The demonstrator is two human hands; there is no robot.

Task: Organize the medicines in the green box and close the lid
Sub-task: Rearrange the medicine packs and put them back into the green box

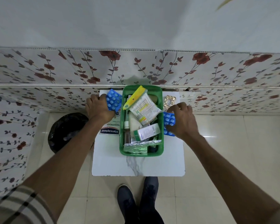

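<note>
The green box (160,101) stands open on a small white table (136,165), packed with a cotton-bud packet (143,109), a white-green bottle (146,131), a small dropper bottle (126,126) and foil strips (139,145). My left hand (99,107) grips a blue blister strip (114,99) just left of the box. My right hand (182,120) grips another blue blister strip (168,122) against the box's right wall. A Hansaplast packet (110,129) lies under my left wrist. A gold blister strip (169,101) lies right of the box. No lid is visible.
A floral-patterned wall (136,68) rises right behind the table. A bin lined with a black bag (66,131) stands on the floor to the left. My feet in dark shoes (136,202) are on the tiled floor before the table.
</note>
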